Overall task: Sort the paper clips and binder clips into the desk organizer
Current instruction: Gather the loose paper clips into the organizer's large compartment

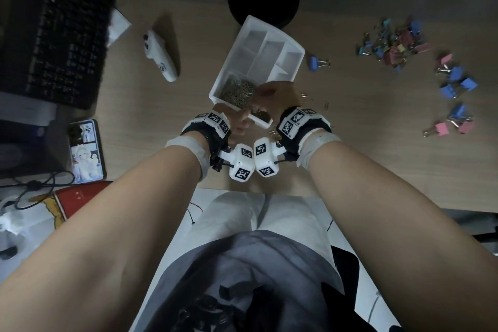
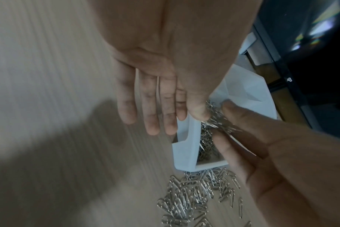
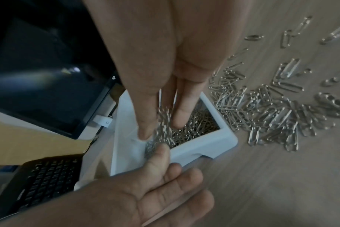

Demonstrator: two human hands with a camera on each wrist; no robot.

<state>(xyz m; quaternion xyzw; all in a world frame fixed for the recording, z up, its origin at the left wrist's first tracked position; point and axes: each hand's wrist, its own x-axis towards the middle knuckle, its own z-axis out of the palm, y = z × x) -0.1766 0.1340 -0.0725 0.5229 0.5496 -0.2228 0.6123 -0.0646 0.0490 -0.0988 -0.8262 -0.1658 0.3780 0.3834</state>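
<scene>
The white desk organizer (image 1: 293, 47) stands mid-desk, and its near compartment holds a heap of paper clips (image 1: 237, 91). Both hands meet at that near end. My left hand (image 2: 161, 110) lies with straight fingers along the organizer's outer wall (image 2: 186, 147). My right hand (image 3: 165, 95) points its straight fingers down into the compartment. A blurred clump of clips (image 3: 162, 122) sits between my right fingers and left thumb (image 3: 157, 155). More loose paper clips (image 3: 272, 110) lie on the desk beside the organizer. Coloured binder clips (image 1: 393, 43) lie in piles at the right.
A single blue binder clip (image 1: 318, 63) lies just right of the organizer, and more binder clips (image 1: 455, 81) sit further right. A black keyboard (image 1: 62, 24), a white controller (image 1: 161, 56) and a phone (image 1: 86, 151) are to the left. A monitor base (image 1: 262, 5) stands behind the organizer.
</scene>
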